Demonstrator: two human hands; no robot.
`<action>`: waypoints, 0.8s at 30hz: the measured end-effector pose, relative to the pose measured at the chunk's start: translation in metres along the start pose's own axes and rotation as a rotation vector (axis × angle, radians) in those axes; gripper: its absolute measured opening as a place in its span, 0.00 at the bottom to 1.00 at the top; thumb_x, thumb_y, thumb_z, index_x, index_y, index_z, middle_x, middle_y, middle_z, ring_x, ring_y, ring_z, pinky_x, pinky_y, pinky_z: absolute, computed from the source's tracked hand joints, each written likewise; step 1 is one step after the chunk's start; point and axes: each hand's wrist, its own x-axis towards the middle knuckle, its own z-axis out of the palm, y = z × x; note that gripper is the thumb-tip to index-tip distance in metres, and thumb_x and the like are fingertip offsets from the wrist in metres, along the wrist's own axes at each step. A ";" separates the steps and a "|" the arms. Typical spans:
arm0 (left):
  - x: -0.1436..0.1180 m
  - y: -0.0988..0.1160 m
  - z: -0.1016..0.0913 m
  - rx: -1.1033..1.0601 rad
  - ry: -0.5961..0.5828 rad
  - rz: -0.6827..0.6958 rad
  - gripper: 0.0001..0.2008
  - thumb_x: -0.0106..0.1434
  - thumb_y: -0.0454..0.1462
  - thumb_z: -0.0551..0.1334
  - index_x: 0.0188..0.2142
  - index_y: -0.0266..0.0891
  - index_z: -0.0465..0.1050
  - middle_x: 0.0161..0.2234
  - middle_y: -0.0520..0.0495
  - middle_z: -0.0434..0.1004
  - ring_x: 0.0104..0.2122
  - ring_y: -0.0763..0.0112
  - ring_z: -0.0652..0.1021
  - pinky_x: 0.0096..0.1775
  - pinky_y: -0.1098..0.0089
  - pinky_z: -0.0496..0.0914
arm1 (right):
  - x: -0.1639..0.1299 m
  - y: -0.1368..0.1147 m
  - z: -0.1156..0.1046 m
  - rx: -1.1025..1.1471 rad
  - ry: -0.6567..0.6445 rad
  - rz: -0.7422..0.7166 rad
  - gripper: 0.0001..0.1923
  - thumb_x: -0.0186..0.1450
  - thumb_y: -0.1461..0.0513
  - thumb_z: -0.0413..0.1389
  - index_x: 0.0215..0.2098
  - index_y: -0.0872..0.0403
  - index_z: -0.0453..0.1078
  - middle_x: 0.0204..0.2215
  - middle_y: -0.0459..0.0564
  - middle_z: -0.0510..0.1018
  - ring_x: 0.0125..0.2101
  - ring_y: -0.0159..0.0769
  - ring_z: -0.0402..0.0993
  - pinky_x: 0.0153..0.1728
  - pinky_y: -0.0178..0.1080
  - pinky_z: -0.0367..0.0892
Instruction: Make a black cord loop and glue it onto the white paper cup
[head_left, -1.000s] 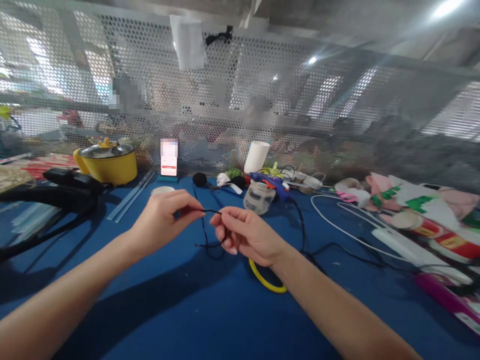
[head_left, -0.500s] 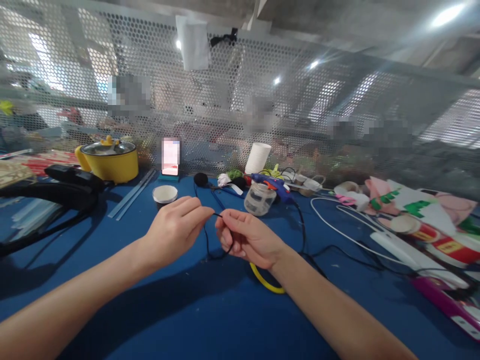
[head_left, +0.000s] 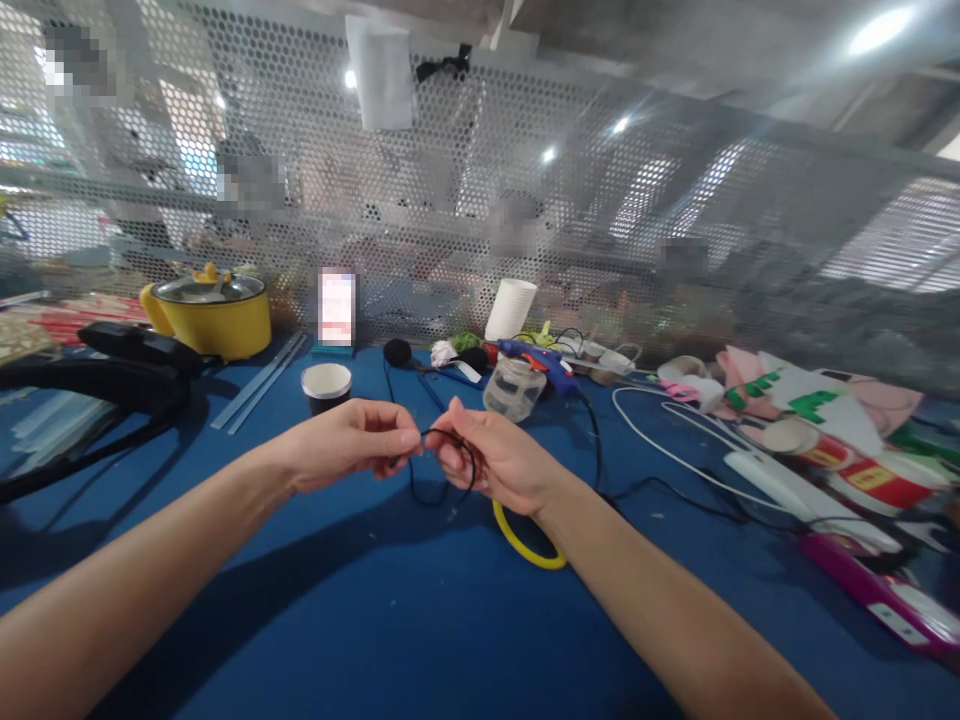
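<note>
Over the middle of the blue table, my left hand (head_left: 351, 445) pinches a thin black cord (head_left: 473, 468) between thumb and fingertips. My right hand (head_left: 506, 455), its fingers curled and thumb raised, grips the same cord just to the right. The cord forms a loop at the right fingers, and a slack stretch hangs below both hands. Another length runs up towards a round black ball (head_left: 397, 352), which looks like wound yarn. Beneath my right wrist lies a yellow ring (head_left: 525, 552), partly covered by the forearm.
Behind my hands stand a paper cup (head_left: 327, 384), a clear jar (head_left: 514, 392) and a blue glue gun (head_left: 551, 368). A yellow pot (head_left: 225, 320) and black stand (head_left: 127, 390) are at left. Cables, a white power strip (head_left: 802, 500) and a purple device (head_left: 870, 590) lie right.
The cord now makes a loop by my right fingers. My left hand has turned and lowered slightly, its thumb more visible; the right thumb has lifted. The view has shifted a little.
</note>
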 end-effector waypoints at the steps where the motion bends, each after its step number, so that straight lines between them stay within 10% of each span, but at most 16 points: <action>1: 0.001 -0.002 -0.001 -0.090 0.028 0.015 0.09 0.53 0.39 0.60 0.22 0.35 0.66 0.19 0.54 0.65 0.19 0.80 0.65 0.22 0.78 0.59 | 0.001 -0.001 -0.001 0.029 0.005 -0.010 0.20 0.56 0.49 0.53 0.25 0.60 0.69 0.13 0.41 0.65 0.11 0.20 0.56 0.11 0.26 0.45; 6: 0.007 -0.008 -0.002 -0.341 0.137 0.159 0.09 0.52 0.38 0.62 0.23 0.35 0.65 0.19 0.54 0.66 0.20 0.80 0.66 0.23 0.78 0.60 | 0.005 -0.004 -0.005 0.177 -0.027 -0.114 0.15 0.53 0.53 0.57 0.25 0.59 0.69 0.15 0.42 0.68 0.14 0.21 0.59 0.14 0.27 0.50; 24: 0.003 -0.009 -0.007 -0.393 -0.171 0.149 0.08 0.51 0.36 0.64 0.32 0.36 0.73 0.22 0.50 0.72 0.24 0.77 0.70 0.28 0.76 0.64 | -0.004 -0.006 0.002 0.207 -0.144 -0.175 0.09 0.53 0.59 0.59 0.24 0.58 0.69 0.10 0.41 0.66 0.15 0.22 0.55 0.15 0.27 0.48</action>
